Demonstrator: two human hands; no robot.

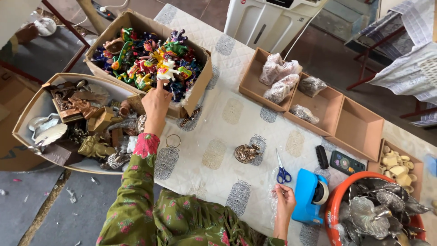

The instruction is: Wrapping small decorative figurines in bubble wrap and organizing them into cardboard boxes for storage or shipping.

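Observation:
My left hand (pixel 156 104) reaches into a cardboard box (pixel 198 87) full of brightly painted figurines. Its fingers close on a white and yellow figurine (pixel 166 69) near the box's front. My right hand (pixel 284 197) rests at the table's near edge and pinches a piece of clear plastic wrap (pixel 273 204). Just beside it stand a blue tape dispenser (pixel 310 195) and blue-handled scissors (pixel 282 169). A small brass-coloured ornament (pixel 246 153) sits on the patterned white tablecloth (pixel 227 118) between my hands.
A second open box (pixel 27 109) of metal figurines stands at the left. Three shallow cardboard trays (pixel 359 130) line the table's far side, two holding wrapped items. An orange tub (pixel 339 193) of silver pieces, a black brush (pixel 322 157) and a small tray of cream pieces (pixel 397 165) lie at the right.

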